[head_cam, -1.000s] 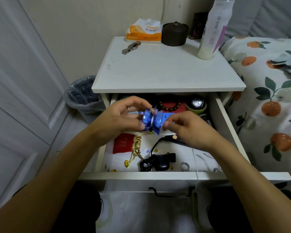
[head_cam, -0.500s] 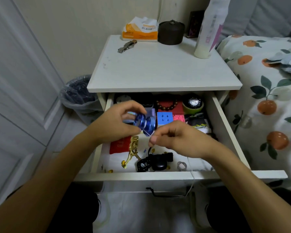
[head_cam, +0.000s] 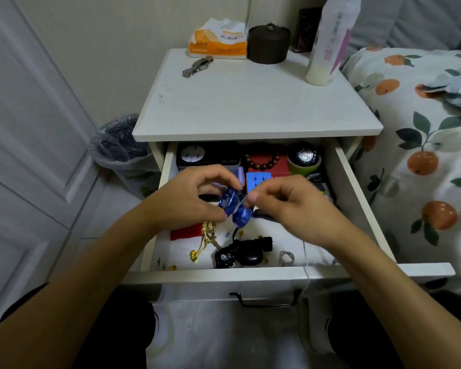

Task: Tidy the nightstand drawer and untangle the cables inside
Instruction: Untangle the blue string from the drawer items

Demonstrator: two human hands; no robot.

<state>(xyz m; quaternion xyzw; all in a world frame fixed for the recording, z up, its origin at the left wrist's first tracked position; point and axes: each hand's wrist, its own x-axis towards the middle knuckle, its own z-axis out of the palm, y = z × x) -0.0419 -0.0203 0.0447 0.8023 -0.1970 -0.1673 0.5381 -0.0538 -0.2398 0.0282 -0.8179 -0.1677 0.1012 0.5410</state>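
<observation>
Above the open nightstand drawer [head_cam: 197, 278] I hold a shiny blue yo-yo [head_cam: 234, 206]. My left hand [head_cam: 189, 198] grips it from the left with curled fingers. Just right of it, my right hand [head_cam: 285, 203] pinches the thin white string [head_cam: 305, 272] at the yo-yo's groove; the string hangs down over the drawer front. Below the hands, a black cable bunched beside a black earbud case [head_cam: 240, 253] lies at the drawer's front.
The drawer also holds a gold ornament [head_cam: 208, 235], a red envelope [head_cam: 184, 231], a puzzle cube [head_cam: 258, 179], wooden beads [head_cam: 264, 162] and a black clock box [head_cam: 205, 155]. A tissue pack [head_cam: 218, 41], dark jar [head_cam: 268, 43] and bottle [head_cam: 328, 49] stand on top. Trash bin [head_cam: 120, 145] left, bed [head_cam: 423, 129] right.
The yo-yo has tilted in my left hand. My right hand has circled around it, from its right side down in front and back up level with the groove.
</observation>
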